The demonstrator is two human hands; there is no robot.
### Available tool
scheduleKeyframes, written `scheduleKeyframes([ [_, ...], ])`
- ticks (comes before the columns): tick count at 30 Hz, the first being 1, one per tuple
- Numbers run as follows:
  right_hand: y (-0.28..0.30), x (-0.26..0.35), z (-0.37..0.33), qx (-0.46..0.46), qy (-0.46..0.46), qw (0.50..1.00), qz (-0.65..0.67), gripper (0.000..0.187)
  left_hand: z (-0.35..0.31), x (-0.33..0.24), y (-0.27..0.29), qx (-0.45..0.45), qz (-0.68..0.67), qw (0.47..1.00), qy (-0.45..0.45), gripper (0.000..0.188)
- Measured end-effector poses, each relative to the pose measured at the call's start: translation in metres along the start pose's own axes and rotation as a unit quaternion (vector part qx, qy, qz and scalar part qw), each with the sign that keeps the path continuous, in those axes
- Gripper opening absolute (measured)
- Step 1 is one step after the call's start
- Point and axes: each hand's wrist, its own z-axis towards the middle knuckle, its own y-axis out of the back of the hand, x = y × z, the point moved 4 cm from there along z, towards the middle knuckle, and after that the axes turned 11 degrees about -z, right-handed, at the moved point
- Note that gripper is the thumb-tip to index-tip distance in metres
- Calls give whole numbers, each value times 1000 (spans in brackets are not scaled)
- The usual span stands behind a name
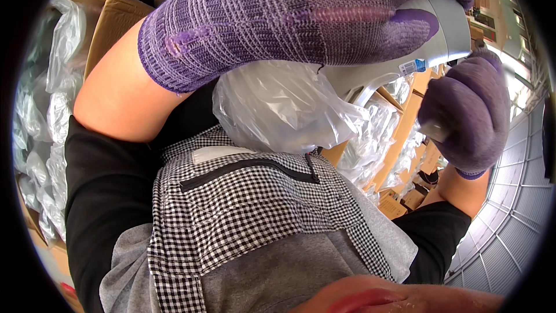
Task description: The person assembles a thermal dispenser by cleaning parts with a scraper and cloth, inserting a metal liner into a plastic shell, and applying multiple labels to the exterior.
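Note:
My left hand, in a purple knit glove, reaches across the top of the view and is shut on a rounded light grey plastic item with a curved handle-like part and a small blue and white label. A crumpled clear plastic bag hangs under that item, against my chest. My right hand, also in a purple glove, is just right of the item and pinches a small pale flat piece; I cannot tell what that piece is.
Brown cardboard boxes stand at the upper left, with clear plastic bags piled along the left side. More boxes with plastic-wrapped goods lie to the right. A checked apron covers my front. A metal grid curves along the right edge.

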Motion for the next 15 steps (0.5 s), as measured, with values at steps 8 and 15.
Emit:
scheduleKeyframes([
  [8, 0, 13, 4, 12, -12, 988, -152, 42, 0, -1, -1, -4, -3, 1000, 3, 57],
  [15, -3, 10, 10, 35, 2, 991, -129, 43, 1, -2, 0, -4, -7, 1000, 7, 58],
])
